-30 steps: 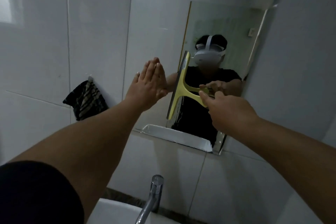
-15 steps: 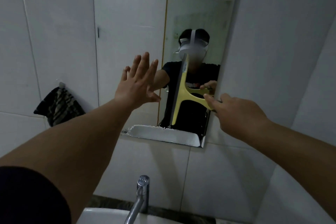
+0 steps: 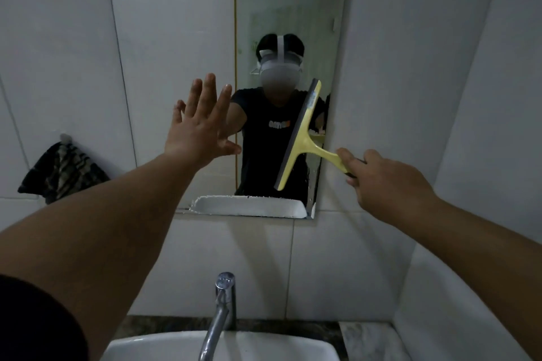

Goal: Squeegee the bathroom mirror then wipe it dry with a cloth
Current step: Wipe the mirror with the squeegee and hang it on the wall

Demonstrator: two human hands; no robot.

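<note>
At nine o'clock on the wall, hung from its hook as before: cloth (image 3: 61, 168), striped, untouched, well apart from both hands. Nearer centre, held up flat at about eleven o'clock: left hand (image 3: 202, 123), fingers spread wide, gripping nothing, over the left part of the mirror (image 3: 287, 23); likely braced on the glass, though contact could not be confirmed. Kept that pose through the last second.

Swept rightward across the glass in that second: squeegee (image 3: 302, 138), yellow, moved from the mirror's middle to its right edge at about one o'clock. Stood near upright earlier; leaned now, blade top toward one o'clock, foot toward seven. Looked pressed to the glass, with droplets just beside it near the right edge.

At three o'clock, closed around the end of the handle: right hand (image 3: 381, 182), fingers wrapped tight.

Judged from this: one sideways pass about finished, with no glass left to its right. Probably called next for a lift off and another stroke, or a reach back to nine o'clock. Drying not yet begun.
</note>
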